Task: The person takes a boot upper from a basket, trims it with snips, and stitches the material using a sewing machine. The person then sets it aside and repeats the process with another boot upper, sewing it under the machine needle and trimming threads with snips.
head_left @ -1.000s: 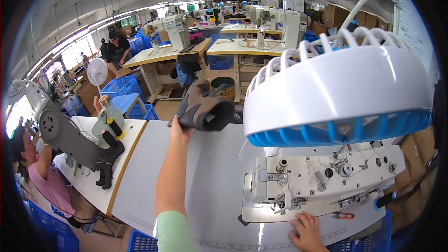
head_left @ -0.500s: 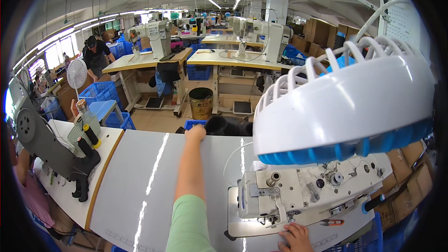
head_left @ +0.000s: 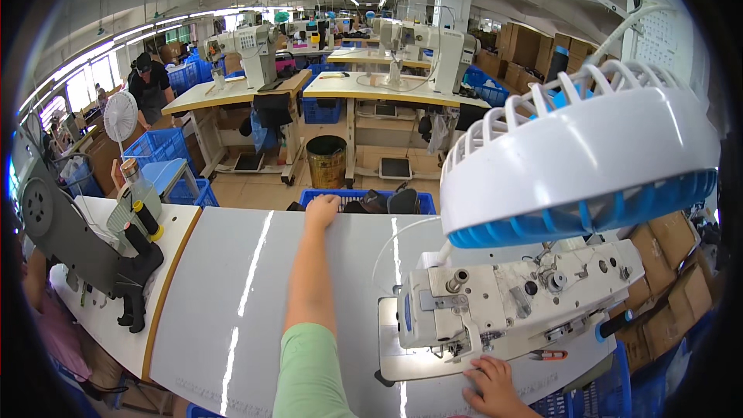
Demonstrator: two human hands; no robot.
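Observation:
My left arm, in a light green sleeve, stretches across the grey sewing table (head_left: 224, 294). At its far edge my left hand (head_left: 322, 208) is closed, with fingers curled by the near rim of a blue plastic basket (head_left: 426, 203); what they hold, if anything, is hidden. Dark pieces (head_left: 375, 202) lie inside that basket. My right hand (head_left: 493, 388) is open, its fingers lying at the front edge of the white sewing machine (head_left: 495, 306). Just right of the hand, orange-handled thread snips (head_left: 548, 355) rest by the machine bed.
A large white and blue fan (head_left: 580, 159) overhangs the machine. To the left, a dark machine head (head_left: 66, 220) and thread cones (head_left: 147, 220) stand on another table. Beyond are a metal bin (head_left: 326, 164), more sewing tables and a person (head_left: 148, 85) bending over. Cartons (head_left: 673, 263) are stacked at right.
The dark pieces have dropped lower into the basket, so more of its blue rim shows. My left hand stays at the table's far edge. The view has shifted slightly.

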